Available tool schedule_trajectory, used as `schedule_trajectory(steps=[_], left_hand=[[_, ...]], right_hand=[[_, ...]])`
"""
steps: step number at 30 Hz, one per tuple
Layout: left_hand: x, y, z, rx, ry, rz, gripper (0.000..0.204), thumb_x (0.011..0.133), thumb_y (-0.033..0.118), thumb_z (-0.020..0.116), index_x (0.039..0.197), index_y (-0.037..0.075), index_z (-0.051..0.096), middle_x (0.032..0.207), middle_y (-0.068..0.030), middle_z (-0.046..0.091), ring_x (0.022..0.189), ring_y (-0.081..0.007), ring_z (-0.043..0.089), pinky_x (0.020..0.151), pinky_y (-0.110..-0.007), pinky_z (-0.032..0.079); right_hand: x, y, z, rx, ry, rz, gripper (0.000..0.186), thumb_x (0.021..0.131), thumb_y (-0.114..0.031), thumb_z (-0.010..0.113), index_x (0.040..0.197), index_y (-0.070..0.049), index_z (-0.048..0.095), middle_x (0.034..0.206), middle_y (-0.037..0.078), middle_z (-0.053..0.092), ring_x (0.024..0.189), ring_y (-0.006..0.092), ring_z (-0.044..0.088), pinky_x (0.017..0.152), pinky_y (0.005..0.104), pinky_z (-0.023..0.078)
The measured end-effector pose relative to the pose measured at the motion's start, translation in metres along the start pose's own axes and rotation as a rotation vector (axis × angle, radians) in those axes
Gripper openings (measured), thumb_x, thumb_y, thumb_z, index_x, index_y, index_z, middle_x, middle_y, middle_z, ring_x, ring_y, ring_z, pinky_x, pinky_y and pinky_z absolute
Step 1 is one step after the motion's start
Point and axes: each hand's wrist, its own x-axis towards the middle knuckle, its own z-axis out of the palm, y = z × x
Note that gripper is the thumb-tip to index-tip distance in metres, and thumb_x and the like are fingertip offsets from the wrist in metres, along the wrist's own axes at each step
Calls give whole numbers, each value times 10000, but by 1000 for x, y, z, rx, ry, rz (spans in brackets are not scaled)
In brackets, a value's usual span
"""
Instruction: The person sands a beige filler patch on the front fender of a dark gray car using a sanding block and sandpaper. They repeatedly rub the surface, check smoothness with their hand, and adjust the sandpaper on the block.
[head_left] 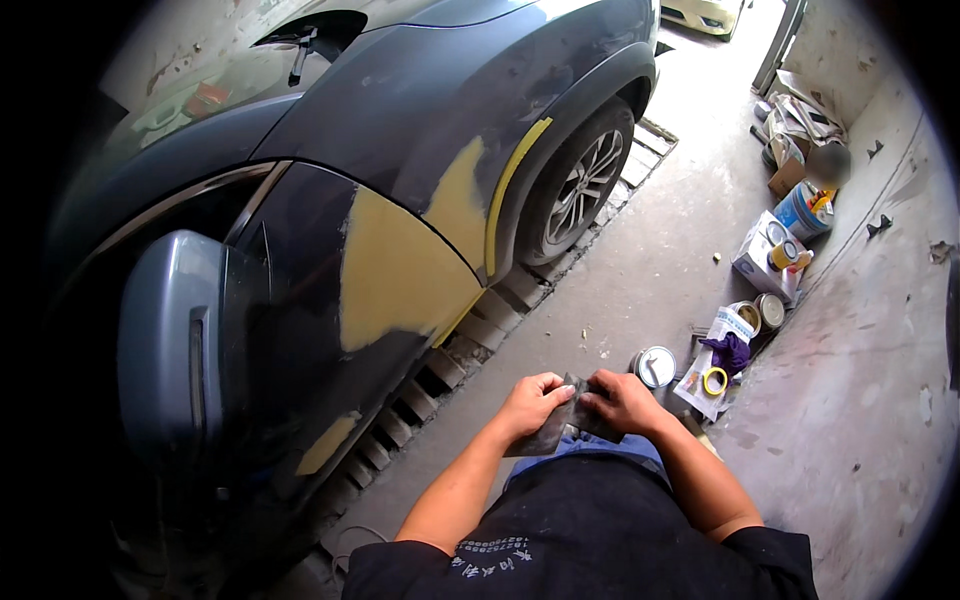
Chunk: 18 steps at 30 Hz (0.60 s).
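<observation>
In front of my waist, both hands grip a dark grey sheet of sandpaper (545, 438). My left hand (530, 405) pinches it with the thumb on top. My right hand (625, 402) closes on its other side, with the knuckles near the left fingertips. The sheet looks folded or torn between the hands, and its lower parts hang apart. To the left stands a dark grey car (420, 120). Tan filler patches cover its front door (390, 275) and fender (461, 200), and a smaller patch (327, 443) sits low on the door.
Yellow tape (515, 180) edges the wheel arch above the front wheel (580, 190). A round tin (655, 367) stands on the floor by my right hand. Beyond it lie a purple cloth (730, 352), a tape roll (714, 381), a white box (765, 255) and a blue bucket (800, 212) along the wall.
</observation>
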Motion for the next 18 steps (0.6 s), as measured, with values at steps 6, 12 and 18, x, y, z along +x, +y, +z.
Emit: schedule_trajectory(steps=[6,12,18], left_hand=[[16,12,16,-2,28,-15,214,900,208,643,931,-4,662,773,6,636,735,-61,550,658,-256,464],[26,35,23,31,36,-147,205,909,221,631,926,18,651,779,20,611,676,-61,515,610,-232,431],[50,9,30,-189,227,-174,381,960,449,519,816,97,538,636,-4,523,501,-85,456,461,-246,373]], right_hand=[[1,26,-23,86,49,48,279,855,-251,670,973,-9,601,838,222,645,793,361,645,680,401,493],[15,62,-53,227,237,120,279,878,-239,646,988,9,581,820,189,638,769,270,630,698,358,486],[25,95,-89,647,262,76,269,930,-172,589,1111,15,517,981,91,605,919,141,543,834,305,448]])
